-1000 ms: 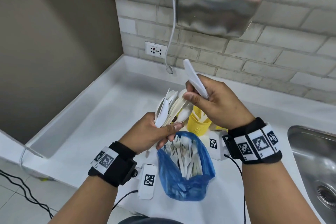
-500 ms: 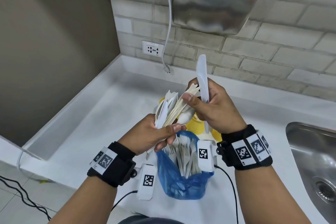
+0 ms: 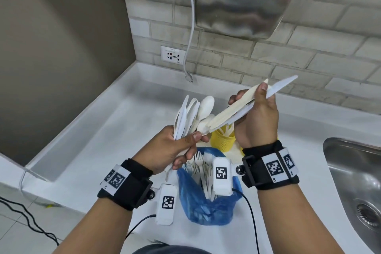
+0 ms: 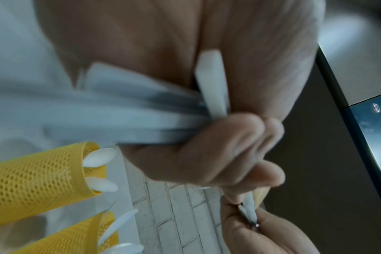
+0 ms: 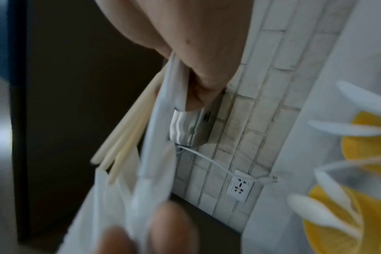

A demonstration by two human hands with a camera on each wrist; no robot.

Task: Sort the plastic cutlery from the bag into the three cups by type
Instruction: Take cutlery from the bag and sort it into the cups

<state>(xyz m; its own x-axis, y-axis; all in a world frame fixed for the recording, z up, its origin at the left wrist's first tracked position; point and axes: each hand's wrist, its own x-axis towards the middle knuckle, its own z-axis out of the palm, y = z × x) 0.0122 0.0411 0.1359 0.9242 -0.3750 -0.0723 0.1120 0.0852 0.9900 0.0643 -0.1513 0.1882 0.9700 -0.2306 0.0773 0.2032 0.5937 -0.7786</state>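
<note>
My left hand [image 3: 181, 146] grips a fanned bundle of white plastic cutlery [image 3: 193, 113], spoons and knives pointing up; in the left wrist view its fingers [image 4: 218, 154] curl round the handles [image 4: 124, 120]. My right hand [image 3: 255, 115] holds a white knife [image 3: 280, 86] and several cream pieces [image 3: 233, 109] pinched together, slanting up to the right. Below the hands a blue bag [image 3: 208, 198] stands open with forks [image 3: 200, 163] inside. A yellow mesh cup [image 3: 222, 140] with cutlery stands behind the bag; two yellow cups [image 4: 39, 173] show in the left wrist view.
The white counter [image 3: 103, 134] runs into a corner with a brick wall. A steel sink [image 3: 354, 181] lies at the right. A steel hand dryer [image 3: 243, 0] hangs on the wall, its cord [image 3: 191, 33] dangling beside a socket [image 3: 173, 55].
My right hand has drawn the knife and cream pieces away from the left hand's bundle, up and to the right, tilting them from upright to slanted. The left hand still holds its bundle.
</note>
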